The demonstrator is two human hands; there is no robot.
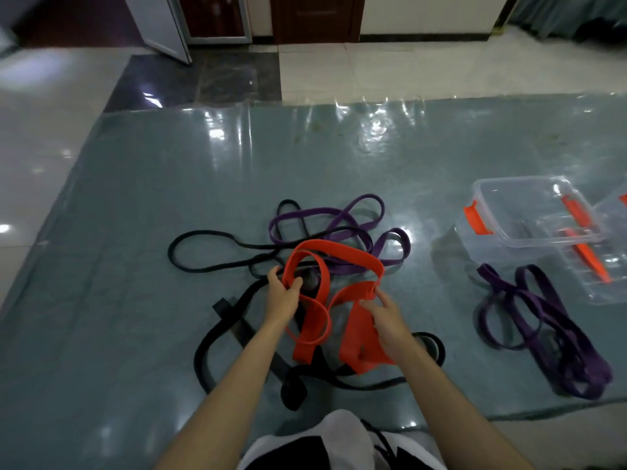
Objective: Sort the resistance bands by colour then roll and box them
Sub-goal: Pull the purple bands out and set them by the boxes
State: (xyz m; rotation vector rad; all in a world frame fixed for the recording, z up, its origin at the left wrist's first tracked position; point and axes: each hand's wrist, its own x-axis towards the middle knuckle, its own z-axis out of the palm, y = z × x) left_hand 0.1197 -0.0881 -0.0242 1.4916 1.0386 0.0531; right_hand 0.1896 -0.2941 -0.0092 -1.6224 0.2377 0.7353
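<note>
We see both forearms stretched forward over the mat [135, 198]; the left hand [283, 295] curls its fingers and thumb round a loop of the red band [334, 252], and the right hand [390, 320] pinches another fold of it between thumb and fingers; the band is wide, flat and bright orange-red, held up in twisted loops above the black bands [217, 262]; purple bands [325, 215] lie tangled just behind; a second purple heap [556, 337] lies near the clear box [529, 212] on the right.
</note>
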